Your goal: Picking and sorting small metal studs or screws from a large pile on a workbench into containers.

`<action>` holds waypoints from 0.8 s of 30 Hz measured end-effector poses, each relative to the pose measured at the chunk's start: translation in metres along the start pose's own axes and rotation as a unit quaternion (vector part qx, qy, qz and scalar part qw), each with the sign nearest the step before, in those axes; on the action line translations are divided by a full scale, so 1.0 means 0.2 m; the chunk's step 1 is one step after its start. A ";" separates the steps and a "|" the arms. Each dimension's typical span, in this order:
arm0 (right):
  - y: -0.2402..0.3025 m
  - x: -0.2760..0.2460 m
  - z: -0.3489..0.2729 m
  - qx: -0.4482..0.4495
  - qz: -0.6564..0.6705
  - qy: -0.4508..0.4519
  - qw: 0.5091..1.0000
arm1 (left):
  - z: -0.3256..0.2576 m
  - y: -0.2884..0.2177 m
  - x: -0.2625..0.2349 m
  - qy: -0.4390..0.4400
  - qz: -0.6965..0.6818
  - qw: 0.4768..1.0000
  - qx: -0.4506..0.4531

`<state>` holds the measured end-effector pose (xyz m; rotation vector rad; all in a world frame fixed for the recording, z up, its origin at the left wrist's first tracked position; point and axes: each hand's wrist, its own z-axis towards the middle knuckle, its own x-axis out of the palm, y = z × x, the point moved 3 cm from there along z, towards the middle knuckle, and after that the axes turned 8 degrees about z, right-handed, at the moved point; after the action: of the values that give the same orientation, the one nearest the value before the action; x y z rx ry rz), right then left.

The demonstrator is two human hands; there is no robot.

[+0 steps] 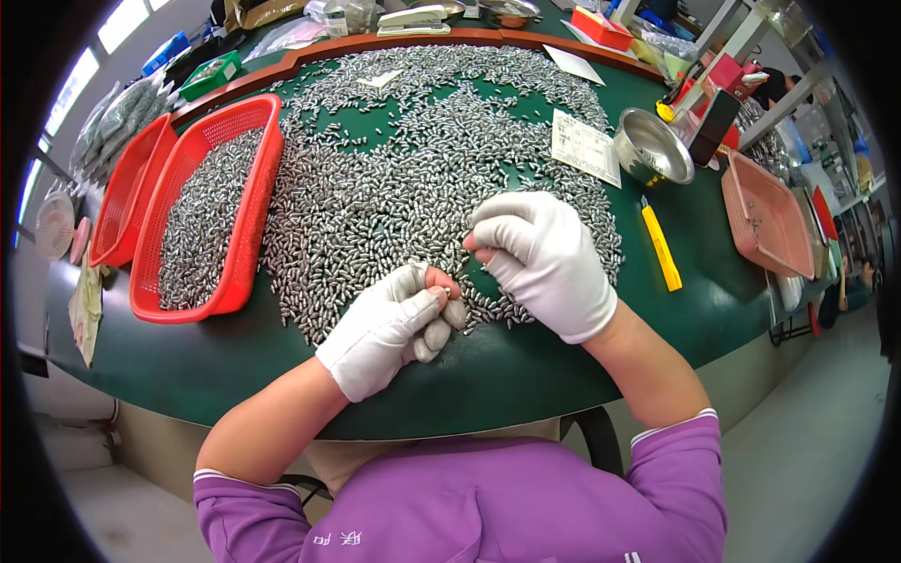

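A wide spread of small silver, barrel-shaped metal pieces [375, 202] covers the middle of the green table [413, 399]. My left hand [380, 328], in a white glove with bare thumb and index tips, is closed in a pinch at the near edge of the spread. Whatever lies between those tips is too small to make out. Just to its right and a little farther off, my right hand [549, 263] hovers over the pieces, gloved the same way. Its fingers are curled and the bare tips are drawn together; what they hold, if anything, is hidden. The two hands are apart.
At left stands a red plastic basket [267, 178] of similar pieces, with another red basket [113, 225] behind it. A paper slip [587, 150], steel bowl [654, 150], yellow utility knife [661, 246] and pink tray [784, 249] lie at right. A raised wooden rim [469, 38] borders the far side.
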<state>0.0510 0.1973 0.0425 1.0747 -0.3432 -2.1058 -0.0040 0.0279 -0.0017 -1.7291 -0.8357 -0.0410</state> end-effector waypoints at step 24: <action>0.06 0.08 -0.01 0.009 0.058 0.037 0.998 | 0.02 0.03 -0.05 0.040 -0.093 0.995 0.007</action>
<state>0.0524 0.1788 0.0380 1.1130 -0.3808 -1.9590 -0.0094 0.0267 -0.0125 -1.6207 -0.9338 -0.2267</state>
